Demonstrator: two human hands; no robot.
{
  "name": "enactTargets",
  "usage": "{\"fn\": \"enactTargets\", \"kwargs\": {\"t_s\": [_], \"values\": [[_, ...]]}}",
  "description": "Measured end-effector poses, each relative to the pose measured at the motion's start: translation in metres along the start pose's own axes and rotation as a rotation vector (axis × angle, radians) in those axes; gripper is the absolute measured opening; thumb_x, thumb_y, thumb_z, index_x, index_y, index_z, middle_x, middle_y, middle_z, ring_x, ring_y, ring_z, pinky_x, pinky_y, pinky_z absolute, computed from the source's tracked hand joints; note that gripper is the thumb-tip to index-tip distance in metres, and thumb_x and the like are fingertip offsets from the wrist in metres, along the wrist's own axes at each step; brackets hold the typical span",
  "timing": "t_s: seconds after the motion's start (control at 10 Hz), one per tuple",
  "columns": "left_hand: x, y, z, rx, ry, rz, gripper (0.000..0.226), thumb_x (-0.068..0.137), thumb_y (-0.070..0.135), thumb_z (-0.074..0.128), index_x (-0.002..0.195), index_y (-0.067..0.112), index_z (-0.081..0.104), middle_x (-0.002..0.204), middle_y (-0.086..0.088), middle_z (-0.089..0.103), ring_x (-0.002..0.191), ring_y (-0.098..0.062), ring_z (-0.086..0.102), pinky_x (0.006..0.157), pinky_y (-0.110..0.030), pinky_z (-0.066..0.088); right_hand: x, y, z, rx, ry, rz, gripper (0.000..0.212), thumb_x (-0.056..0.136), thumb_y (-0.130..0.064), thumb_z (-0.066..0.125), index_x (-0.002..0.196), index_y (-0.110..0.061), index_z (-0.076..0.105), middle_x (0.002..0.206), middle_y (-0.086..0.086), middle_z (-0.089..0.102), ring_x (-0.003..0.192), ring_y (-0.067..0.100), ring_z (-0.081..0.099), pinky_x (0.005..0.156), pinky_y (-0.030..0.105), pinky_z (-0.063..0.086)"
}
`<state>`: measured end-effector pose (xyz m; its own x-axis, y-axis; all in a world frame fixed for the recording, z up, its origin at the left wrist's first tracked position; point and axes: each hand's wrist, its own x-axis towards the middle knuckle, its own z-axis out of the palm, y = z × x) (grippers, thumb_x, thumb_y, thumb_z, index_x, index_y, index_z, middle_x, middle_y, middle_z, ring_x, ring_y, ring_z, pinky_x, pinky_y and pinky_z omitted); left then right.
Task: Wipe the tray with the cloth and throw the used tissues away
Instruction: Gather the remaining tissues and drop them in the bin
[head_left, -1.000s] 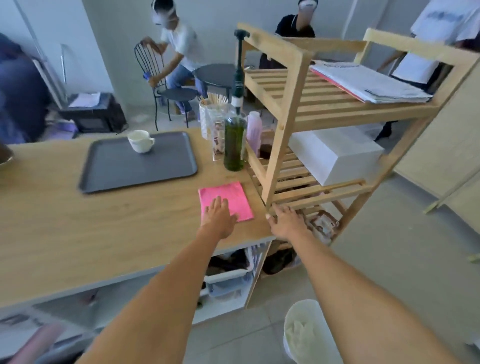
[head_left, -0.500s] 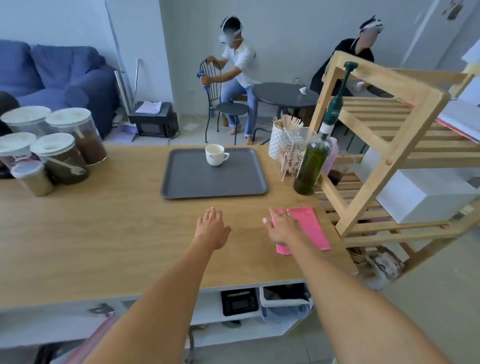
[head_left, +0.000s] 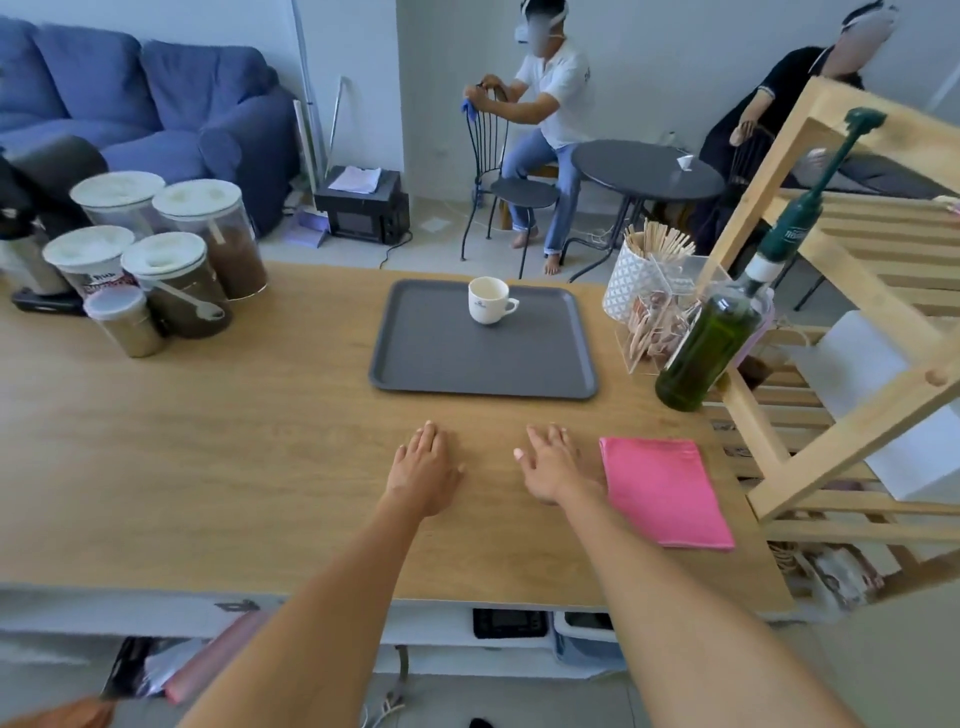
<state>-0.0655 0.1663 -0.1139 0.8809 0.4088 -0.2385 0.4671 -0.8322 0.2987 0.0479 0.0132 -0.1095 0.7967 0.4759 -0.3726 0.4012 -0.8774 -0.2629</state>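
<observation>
A dark grey tray (head_left: 483, 364) lies on the wooden table with a white cup (head_left: 489, 301) standing near its far edge. A folded pink cloth (head_left: 665, 491) lies flat on the table near the right end. My left hand (head_left: 426, 467) rests palm down on the wood, fingers apart, just in front of the tray. My right hand (head_left: 556, 465) lies flat beside it, a little left of the cloth and not touching it. Both hands hold nothing. No tissues show on the tray or table.
Several lidded jars (head_left: 156, 260) stand at the table's left. A green bottle (head_left: 711, 348), a stick holder (head_left: 644, 275) and a clear box crowd the tray's right. A wooden shelf rack (head_left: 857, 322) stands past the table's right end. Two people sit behind.
My view swung left from the rack to the table's middle. My right hand came off the cloth and both hands now lie flat in front of the tray.
</observation>
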Motion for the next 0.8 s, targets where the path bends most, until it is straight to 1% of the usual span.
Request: {"fn": "enactTargets", "kwargs": {"t_s": [0.1, 0.2, 0.3, 0.4, 0.5, 0.6, 0.7, 0.8], "values": [[0.004, -0.002, 0.007, -0.038, 0.055, 0.005, 0.065, 0.099, 0.042, 0.033, 0.151, 0.01, 0.011, 0.162, -0.007, 0.005, 0.15, -0.022, 0.005, 0.122, -0.041, 0.012, 0.003, 0.001, 0.009, -0.021, 0.07, -0.016, 0.059, 0.1, -0.043, 0.024, 0.152, -0.023, 0.006, 0.162, 0.009, -0.005, 0.149, 0.025, -0.006, 0.12, 0.045, 0.004], [0.006, -0.007, 0.017, -0.07, 0.132, 0.006, 0.065, 0.098, 0.048, 0.023, 0.152, 0.014, 0.008, 0.162, -0.002, 0.003, 0.15, -0.017, 0.001, 0.123, -0.039, 0.005, 0.001, 0.002, 0.025, 0.003, 0.188, -0.017, 0.056, 0.101, -0.041, 0.018, 0.152, -0.024, 0.003, 0.162, 0.007, -0.006, 0.149, 0.022, -0.008, 0.121, 0.045, -0.003], [0.002, -0.01, 0.027, -0.051, 0.195, 0.007, 0.076, 0.087, 0.057, 0.002, 0.152, 0.017, 0.005, 0.162, 0.002, 0.002, 0.15, -0.013, -0.001, 0.123, -0.036, 0.001, -0.002, 0.003, 0.038, 0.008, 0.324, -0.017, 0.055, 0.1, -0.039, 0.019, 0.152, -0.025, 0.007, 0.162, 0.004, -0.002, 0.15, 0.02, -0.003, 0.12, 0.044, -0.004], [0.006, -0.013, 0.03, -0.052, 0.229, -0.003, 0.078, 0.085, 0.057, -0.001, 0.152, 0.019, 0.006, 0.162, 0.004, 0.002, 0.15, -0.011, -0.001, 0.123, -0.035, 0.0, 0.001, 0.003, 0.042, 0.017, 0.371, -0.018, 0.055, 0.1, -0.038, 0.022, 0.152, -0.024, 0.011, 0.162, 0.003, 0.002, 0.15, 0.02, 0.0, 0.121, 0.044, -0.001], [0.011, -0.012, 0.028, -0.083, 0.25, -0.054, 0.076, 0.086, 0.057, 0.001, 0.153, 0.021, 0.007, 0.162, 0.005, 0.003, 0.149, -0.009, -0.001, 0.124, -0.036, 0.002, 0.0, 0.002, 0.035, 0.13, 0.309, -0.019, 0.055, 0.1, -0.039, 0.029, 0.151, -0.024, 0.017, 0.162, 0.005, 0.003, 0.15, 0.02, -0.001, 0.121, 0.043, 0.0], [0.016, -0.014, 0.025, -0.082, 0.239, -0.074, 0.075, 0.086, 0.056, 0.001, 0.153, 0.022, 0.004, 0.162, 0.006, -0.001, 0.149, -0.009, -0.004, 0.124, -0.037, 0.0, -0.017, -0.007, 0.0, 0.503, 0.326, -0.012, 0.053, 0.098, -0.038, 0.042, 0.147, -0.023, 0.03, 0.161, 0.005, 0.01, 0.149, 0.017, 0.005, 0.122, 0.04, 0.01], [0.021, -0.015, 0.021, -0.07, 0.217, -0.076, 0.075, 0.086, 0.057, 0.0, 0.152, 0.022, 0.001, 0.162, 0.006, -0.003, 0.149, -0.009, -0.006, 0.123, -0.037, -0.001, -0.046, -0.016, -0.054, 0.705, 0.512, -0.052, 0.046, 0.094, -0.044, 0.046, 0.138, -0.029, 0.045, 0.152, 0.001, 0.036, 0.121, 0.01, 0.05, 0.105, 0.033, 0.037], [0.024, -0.017, 0.021, -0.067, 0.216, -0.068, 0.068, 0.092, 0.054, 0.008, 0.152, 0.022, -0.001, 0.162, 0.006, -0.004, 0.149, -0.009, -0.007, 0.124, -0.037, -0.002, -0.096, -0.022, -0.122, 0.921, 0.73, -0.126, 0.038, 0.094, -0.042, 0.046, 0.129, -0.03, 0.055, 0.125, -0.013, 0.057, 0.074, -0.008, 0.055, 0.075, 0.014, 0.049]]}}
